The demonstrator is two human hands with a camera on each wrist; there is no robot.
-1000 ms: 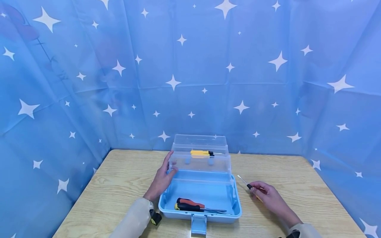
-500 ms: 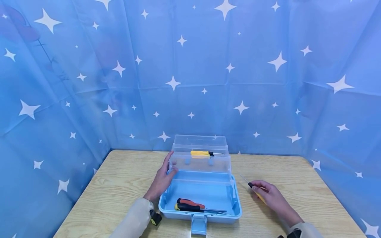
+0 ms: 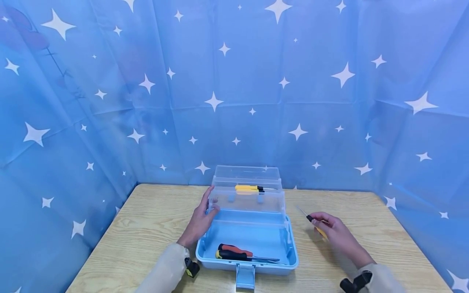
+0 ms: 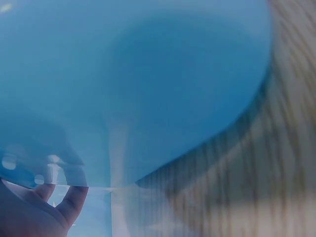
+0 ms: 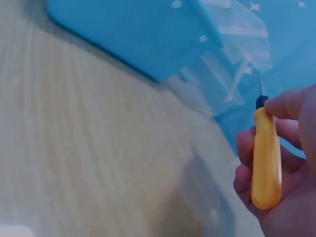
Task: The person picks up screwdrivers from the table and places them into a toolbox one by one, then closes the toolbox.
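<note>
My right hand (image 3: 331, 230) holds a small yellow screwdriver (image 5: 267, 158) with a black collar, its thin shaft pointing up and away, to the right of a light blue toolbox (image 3: 245, 266). My left hand (image 3: 199, 219) grips the left side of the toolbox's clear fold-out trays (image 3: 249, 203), thumb at the front and fingers partly behind the plastic. Two yellow screwdrivers (image 3: 247, 188) lie in an upper clear tray. Along the front of the toolbox floor rest a black-and-yellow screwdriver (image 3: 231, 255) and a red-and-black screwdriver (image 3: 236, 249).
The toolbox stands on a wood-grain table (image 3: 146, 228), its front latch (image 3: 245, 276) hanging down. Behind the table a blue curtain (image 3: 249, 101) with white stars covers the back and both sides. A black wrist camera (image 3: 191, 267) sits near the toolbox's left front corner.
My right hand has shifted slightly to the right and away from me, with the yellow screwdriver turning in its fingers. The left hand and the toolbox stay in place.
</note>
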